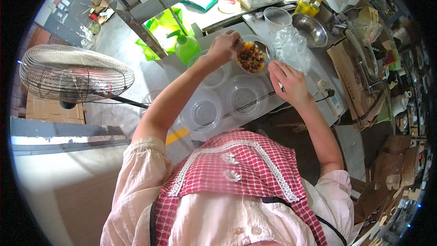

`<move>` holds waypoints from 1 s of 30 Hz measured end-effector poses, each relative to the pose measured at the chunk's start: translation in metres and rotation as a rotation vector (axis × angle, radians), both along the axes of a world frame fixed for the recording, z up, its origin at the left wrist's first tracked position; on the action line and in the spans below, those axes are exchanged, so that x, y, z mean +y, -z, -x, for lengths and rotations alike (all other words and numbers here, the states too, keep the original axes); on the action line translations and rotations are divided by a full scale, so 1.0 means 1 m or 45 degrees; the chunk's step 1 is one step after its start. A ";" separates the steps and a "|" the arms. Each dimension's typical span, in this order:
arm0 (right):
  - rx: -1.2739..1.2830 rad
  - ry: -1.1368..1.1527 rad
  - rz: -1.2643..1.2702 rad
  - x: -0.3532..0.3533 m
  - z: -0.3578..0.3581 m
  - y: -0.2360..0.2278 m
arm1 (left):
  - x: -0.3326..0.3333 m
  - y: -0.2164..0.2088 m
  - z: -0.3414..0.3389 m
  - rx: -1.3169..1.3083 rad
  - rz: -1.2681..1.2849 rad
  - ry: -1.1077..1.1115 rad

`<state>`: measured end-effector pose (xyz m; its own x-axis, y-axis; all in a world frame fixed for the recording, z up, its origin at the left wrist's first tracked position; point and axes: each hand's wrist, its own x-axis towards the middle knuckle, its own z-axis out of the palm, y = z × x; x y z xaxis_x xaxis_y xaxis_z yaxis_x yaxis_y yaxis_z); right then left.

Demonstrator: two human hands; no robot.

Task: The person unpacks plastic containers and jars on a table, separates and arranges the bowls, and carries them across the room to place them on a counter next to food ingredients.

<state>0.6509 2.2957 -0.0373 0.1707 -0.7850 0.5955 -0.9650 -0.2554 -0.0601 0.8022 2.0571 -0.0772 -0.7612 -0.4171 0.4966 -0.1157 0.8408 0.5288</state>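
Observation:
A clear plastic bowl [257,72] holds small yellow, orange and dark brown pieces [251,57]. My left hand [226,45] is closed at the bowl's left rim; its fingertips are partly hidden, so whatever they grip does not show. On the right side, my right hand [290,81] is closed around the handle of a metal spoon [266,50], whose head reaches over the bowl. Nearer to me stand a clear round bowl [246,95] and another clear bowl [203,111] to its left. A third clear bowl [214,76] is partly covered by my left forearm.
A green pump bottle [187,49] stands beyond my left forearm. Clear plastic bags [291,50], a metal bowl [310,30] and a clear tub [277,17] are at the far right. A fan [75,73] stands left, a power strip [334,102] and cardboard [353,82] right.

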 end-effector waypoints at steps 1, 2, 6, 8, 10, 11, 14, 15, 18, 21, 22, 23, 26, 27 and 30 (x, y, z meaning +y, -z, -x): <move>0.000 0.006 -0.004 -0.002 0.000 0.003 | -0.001 0.001 0.000 -0.010 0.024 -0.020; -0.001 0.006 -0.005 -0.002 -0.001 0.005 | -0.001 0.002 0.000 -0.019 0.049 -0.039; -0.052 0.078 -0.028 0.003 -0.014 0.009 | -0.002 0.008 0.001 0.013 0.092 -0.064; -0.120 0.100 -0.034 0.007 -0.021 0.008 | 0.002 0.008 0.009 0.008 0.080 -0.235; -0.085 -0.044 0.113 0.008 -0.033 0.007 | 0.005 0.009 0.012 0.040 0.086 -0.251; -0.078 -0.061 0.055 0.010 -0.039 0.000 | 0.006 0.009 0.013 0.074 0.094 -0.272; -0.075 -0.160 0.095 0.019 -0.050 -0.010 | 0.008 0.010 0.014 0.118 0.105 -0.276; -0.059 -0.177 0.049 0.021 -0.056 -0.012 | 0.008 0.010 0.012 0.114 0.106 -0.272; -0.026 -0.128 0.078 0.019 -0.046 -0.005 | 0.004 0.007 0.008 0.127 0.095 -0.182; -0.048 -0.131 0.028 0.016 -0.035 -0.017 | 0.003 0.004 0.005 0.031 0.095 -0.177; -0.068 -0.132 -0.022 0.015 -0.033 -0.021 | 0.003 0.002 0.006 0.026 0.057 -0.153; -0.002 -0.099 0.020 0.012 -0.029 -0.018 | 0.003 0.001 0.006 0.020 0.018 -0.128; 0.004 -0.022 0.045 0.007 -0.020 -0.014 | 0.004 -0.001 0.008 0.018 0.049 -0.141; 0.004 -0.023 0.045 0.004 -0.016 -0.012 | 0.003 -0.001 0.007 0.018 0.050 -0.142; 0.031 0.040 0.089 -0.003 -0.007 -0.004 | 0.003 -0.002 0.005 -0.004 0.006 -0.088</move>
<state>0.6584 2.2926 -0.0331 0.1618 -0.7471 0.6447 -0.9735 -0.2277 -0.0195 0.7974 2.0604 -0.0750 -0.7323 -0.4662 0.4965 -0.1750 0.8333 0.5244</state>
